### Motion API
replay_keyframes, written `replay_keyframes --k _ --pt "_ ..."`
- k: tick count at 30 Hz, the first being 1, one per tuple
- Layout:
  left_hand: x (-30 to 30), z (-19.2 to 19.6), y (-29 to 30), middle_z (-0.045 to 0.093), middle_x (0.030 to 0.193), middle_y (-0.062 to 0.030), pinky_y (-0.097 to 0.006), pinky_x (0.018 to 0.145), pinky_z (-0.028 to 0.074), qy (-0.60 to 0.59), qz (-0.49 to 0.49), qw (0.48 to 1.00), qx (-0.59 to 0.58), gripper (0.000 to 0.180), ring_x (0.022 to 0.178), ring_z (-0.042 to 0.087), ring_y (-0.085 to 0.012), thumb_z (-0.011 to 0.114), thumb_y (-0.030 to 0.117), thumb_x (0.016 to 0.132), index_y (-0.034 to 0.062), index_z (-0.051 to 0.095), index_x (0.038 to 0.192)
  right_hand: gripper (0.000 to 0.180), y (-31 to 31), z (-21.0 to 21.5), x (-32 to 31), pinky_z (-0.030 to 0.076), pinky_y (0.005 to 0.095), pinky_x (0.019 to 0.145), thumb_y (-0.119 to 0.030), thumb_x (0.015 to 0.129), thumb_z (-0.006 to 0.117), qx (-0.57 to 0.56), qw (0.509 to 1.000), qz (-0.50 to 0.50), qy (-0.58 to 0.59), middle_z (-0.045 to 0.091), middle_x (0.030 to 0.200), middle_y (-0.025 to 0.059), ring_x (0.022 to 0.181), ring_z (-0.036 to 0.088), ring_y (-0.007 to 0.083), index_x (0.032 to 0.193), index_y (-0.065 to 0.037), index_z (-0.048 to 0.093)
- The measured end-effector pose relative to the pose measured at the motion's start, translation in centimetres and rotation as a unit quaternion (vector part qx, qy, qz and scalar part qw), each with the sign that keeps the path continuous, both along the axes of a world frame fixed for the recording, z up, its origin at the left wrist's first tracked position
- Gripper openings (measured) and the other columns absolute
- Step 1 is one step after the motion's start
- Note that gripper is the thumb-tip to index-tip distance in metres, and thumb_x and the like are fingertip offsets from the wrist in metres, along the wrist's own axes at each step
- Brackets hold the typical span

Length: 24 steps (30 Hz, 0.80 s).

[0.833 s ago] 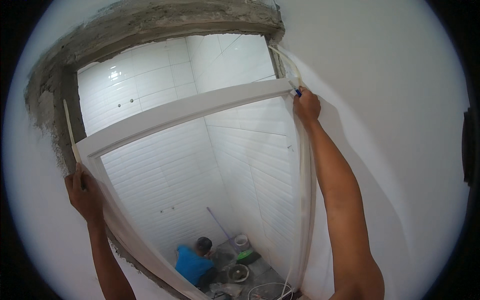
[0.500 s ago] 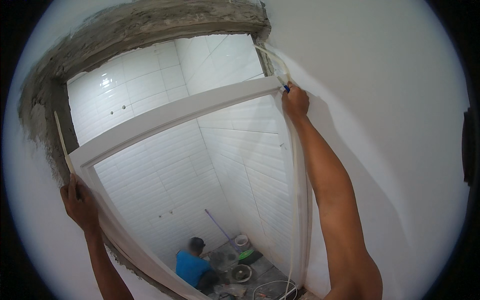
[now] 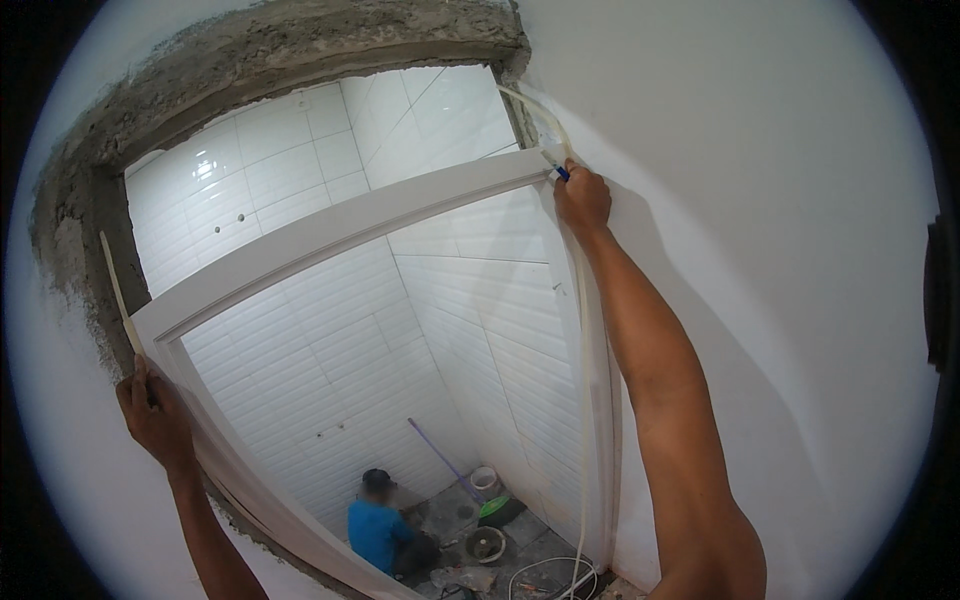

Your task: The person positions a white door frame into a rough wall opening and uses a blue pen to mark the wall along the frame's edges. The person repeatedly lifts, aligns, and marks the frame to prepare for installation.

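Observation:
A white door frame [image 3: 345,235] stands in a rough wall opening, its head bar below the cement lintel. My left hand [image 3: 157,412] is closed around a thin, pale, hose-like tube [image 3: 117,285] at the frame's upper left corner; its free end points up along the cement edge. At the upper right corner my right hand [image 3: 583,200] grips a small blue object [image 3: 562,173], slim like a pen, its tip near the frame. A pale flexible hose [image 3: 553,118] curves out of the same hand toward the opening. Another length of hose [image 3: 584,450] hangs down along the right jamb.
Inside the white-tiled room [image 3: 300,340] a person in a blue shirt [image 3: 376,535] sits low on the floor. Near them are a bucket [image 3: 484,481], a round basin [image 3: 486,545] and a green broom [image 3: 495,510] with a purple handle. Rough cement [image 3: 200,95] edges the opening.
The view has shifted slightly, and both hands keep their grip at the frame's corners. The person inside has turned the head and sits more upright.

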<state>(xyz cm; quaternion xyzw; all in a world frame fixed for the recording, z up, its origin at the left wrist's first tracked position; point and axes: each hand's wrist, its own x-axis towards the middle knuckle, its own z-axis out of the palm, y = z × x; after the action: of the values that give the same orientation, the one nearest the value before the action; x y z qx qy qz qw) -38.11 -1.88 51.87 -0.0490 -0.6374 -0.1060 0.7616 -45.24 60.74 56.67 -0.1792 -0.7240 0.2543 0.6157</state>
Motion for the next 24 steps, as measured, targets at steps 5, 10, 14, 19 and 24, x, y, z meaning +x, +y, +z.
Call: replay_keyframes --k 5,10,14,19,24 --pt "0.02 -0.02 0.11 0.058 0.095 -0.0084 -0.031 0.07 0.05 0.032 0.009 0.999 -0.02 0.033 0.081 0.059 -0.0199 0.057 -0.001 0.093 0.0075 0.066 0.124 0.031 -0.16 -0.04 0.08 0.053 0.0497 0.084 -0.021 0.091 0.052 0.012 1.0 -0.011 0.0 0.07 0.096 0.0213 0.091 0.068 0.0399 0.114 -0.008 0.067" --pt "0.02 0.0 0.18 0.058 0.095 -0.0084 -0.031 0.07 0.05 0.028 0.007 1.0 -0.008 0.033 0.082 0.059 -0.02 0.057 0.0 0.093 0.0075 0.066 0.124 0.034 -0.26 0.1 0.12 0.051 0.0491 0.086 -0.021 0.087 0.056 -0.007 1.0 0.002 -0.011 0.07 0.098 0.0211 0.094 0.067 0.0398 0.117 -0.01 0.067" --pt "0.03 0.02 0.11 0.058 0.096 -0.0086 -0.032 0.072 0.05 0.027 0.01 1.0 -0.013 0.032 0.083 0.059 -0.0211 0.056 0.001 0.094 0.0074 0.066 0.124 0.034 -0.28 0.08 0.15 0.051 0.0484 0.086 -0.021 0.085 0.058 -0.014 0.999 0.016 -0.028 0.07 0.098 0.0218 0.095 0.066 0.0394 0.115 -0.009 0.068" --pt "0.0 0.1 -0.04 0.058 0.096 -0.0091 -0.032 0.073 0.051 0.021 0.028 0.999 -0.015 0.032 0.084 0.059 -0.0219 0.057 0.002 0.094 0.0078 0.066 0.124 0.023 -0.51 -0.18 0.2 0.052 0.0514 0.083 -0.02 0.087 0.056 -0.006 1.0 0.006 -0.017 0.069 0.094 0.0218 0.092 0.067 0.041 0.103 -0.007 0.066" --pt "-0.07 0.08 -0.19 0.059 0.097 -0.0092 -0.032 0.073 0.05 -0.001 0.012 1.0 0.0 0.032 0.084 0.059 -0.0212 0.057 0.003 0.094 0.0084 0.066 0.124 0.02 -0.63 -0.03 0.25 0.053 0.0517 0.081 -0.02 0.089 0.055 0.001 0.999 0.0 -0.038 0.07 0.093 0.0205 0.091 0.068 0.0407 0.099 -0.006 0.065"
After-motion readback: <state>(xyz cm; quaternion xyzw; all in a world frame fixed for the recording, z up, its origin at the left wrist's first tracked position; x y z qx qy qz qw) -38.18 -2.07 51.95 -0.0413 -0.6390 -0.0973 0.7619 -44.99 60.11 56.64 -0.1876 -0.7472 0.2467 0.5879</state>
